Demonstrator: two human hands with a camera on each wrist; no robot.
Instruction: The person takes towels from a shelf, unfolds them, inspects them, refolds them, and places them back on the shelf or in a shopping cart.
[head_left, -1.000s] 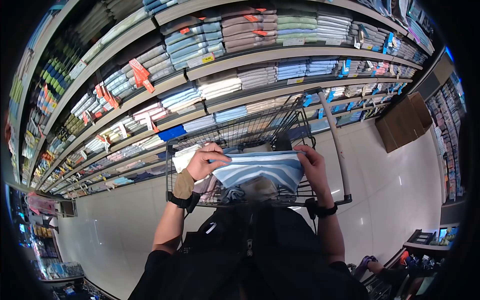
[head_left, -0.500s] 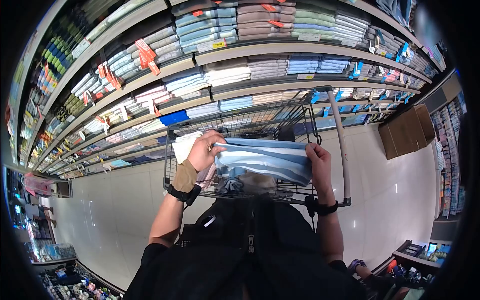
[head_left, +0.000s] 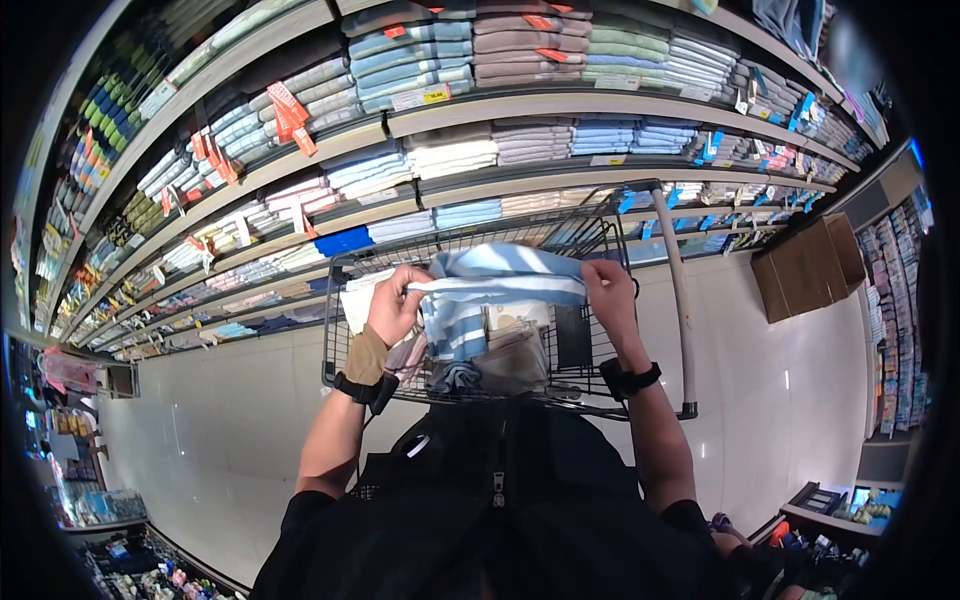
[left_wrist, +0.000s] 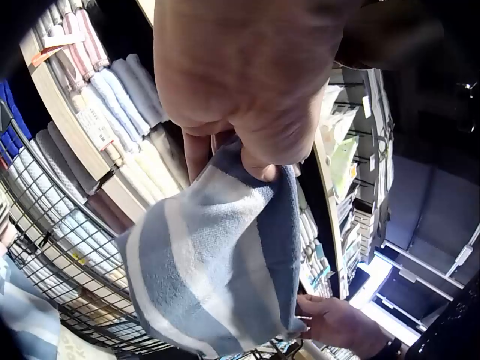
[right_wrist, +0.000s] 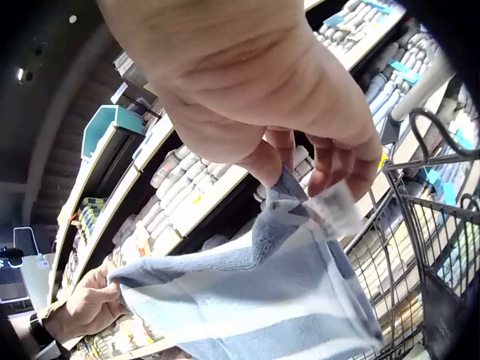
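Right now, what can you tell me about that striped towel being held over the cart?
The striped towel is soft terry cloth with broad blue, pale blue and white bands. It is held stretched above the wire shopping cart, its top edge level and the rest hanging in folds. The left hand pinches one upper corner and the right hand the other, where a small white label shows. Nothing else touches it.

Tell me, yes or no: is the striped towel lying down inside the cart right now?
No: both the left hand and the right hand pinch the striped towel and hold it stretched above the cart.
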